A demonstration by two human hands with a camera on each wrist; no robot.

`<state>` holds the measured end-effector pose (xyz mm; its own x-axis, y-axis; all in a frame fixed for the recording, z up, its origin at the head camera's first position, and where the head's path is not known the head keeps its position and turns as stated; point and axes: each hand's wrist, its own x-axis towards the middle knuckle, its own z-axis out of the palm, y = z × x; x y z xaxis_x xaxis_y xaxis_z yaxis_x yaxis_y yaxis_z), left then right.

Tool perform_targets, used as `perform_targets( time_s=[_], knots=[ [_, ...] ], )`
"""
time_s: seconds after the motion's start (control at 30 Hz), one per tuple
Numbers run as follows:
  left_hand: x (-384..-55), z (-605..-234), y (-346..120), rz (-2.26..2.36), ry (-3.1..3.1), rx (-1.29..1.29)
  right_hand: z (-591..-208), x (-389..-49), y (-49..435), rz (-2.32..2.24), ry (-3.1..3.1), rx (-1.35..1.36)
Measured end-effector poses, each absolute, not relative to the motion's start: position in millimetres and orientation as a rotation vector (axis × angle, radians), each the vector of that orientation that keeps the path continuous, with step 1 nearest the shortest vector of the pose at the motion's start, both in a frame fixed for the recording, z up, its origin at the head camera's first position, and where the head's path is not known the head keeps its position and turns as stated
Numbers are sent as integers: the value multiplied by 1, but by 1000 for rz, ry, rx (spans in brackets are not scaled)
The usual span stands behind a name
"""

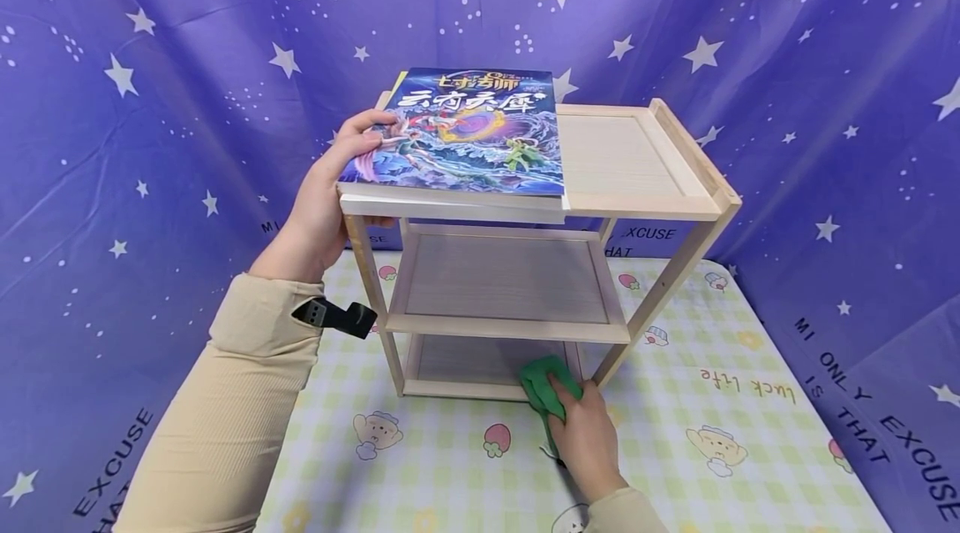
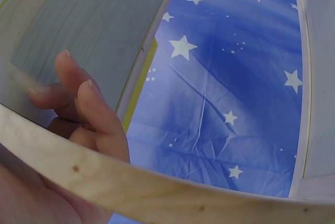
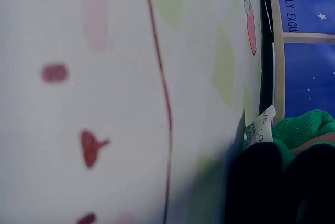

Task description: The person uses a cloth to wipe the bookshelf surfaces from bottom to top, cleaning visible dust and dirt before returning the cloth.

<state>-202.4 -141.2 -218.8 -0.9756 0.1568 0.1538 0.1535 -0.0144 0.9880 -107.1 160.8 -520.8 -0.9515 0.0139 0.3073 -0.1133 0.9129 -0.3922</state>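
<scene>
A pale wooden three-tier shelf stands upright on the table. On the left part of its top tier lie stacked books, the upper one a blue illustrated book. My left hand grips the top tier's left end, thumb side over the books' edge. In the left wrist view, its fingers curl beneath the top board, behind a side rail. Down at the bottom tier's front right, my right hand holds a bunched green cloth against the frame. A white label sticks out from the cloth in the right wrist view.
A green-and-white checked tablecloth with cartoon prints covers the table. Purple star-patterned curtains hang behind and on both sides. The middle tier sits between the shelf's legs. A black strap is at my left cuff.
</scene>
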Motion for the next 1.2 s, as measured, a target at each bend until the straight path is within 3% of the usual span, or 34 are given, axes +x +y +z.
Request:
perform_targets(
  time_s=[1.2],
  knots=[
    [-203,-218,-141,2207,2202,333,-519,-99,170,627,-2848,37]
  ],
)
